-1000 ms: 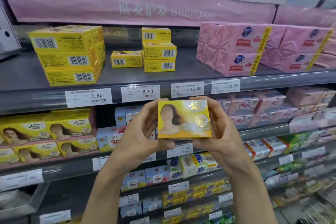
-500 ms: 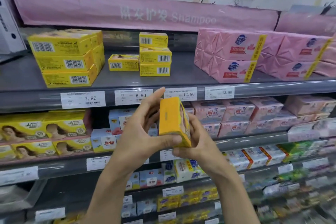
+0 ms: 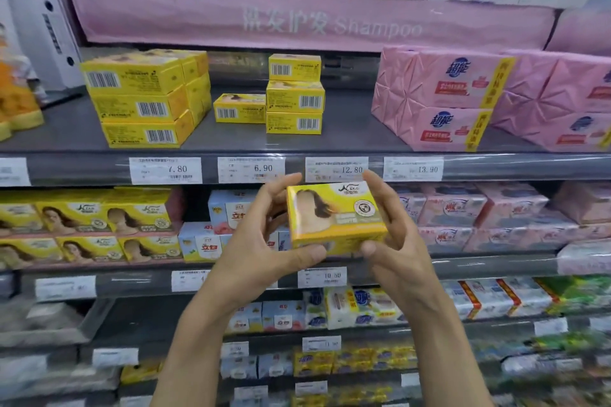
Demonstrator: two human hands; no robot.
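- Left grip point(image 3: 261, 241) pinches the yellow box point(image 3: 334, 218) between both grips, thumb underneath.
- Right grip point(image 3: 393, 241) clasps its other end.
- Price tag point(image 3: 336, 169) just above the grips.

Left hand point(image 3: 264, 241), right hand point(image 3: 401, 243) — both raised, gripping

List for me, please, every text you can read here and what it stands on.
"Shampoo": pink banner.
"7.80": first price tag.
"6.90": second price tag.
"12.80": third price tag.
"13.90": fourth price tag.
"10.50": lower price tag.
"超能": pink pack.
"立白": blue pack.
Logo on the yellow box, held by left hand and right hand: too blurred.
Other print: too small.
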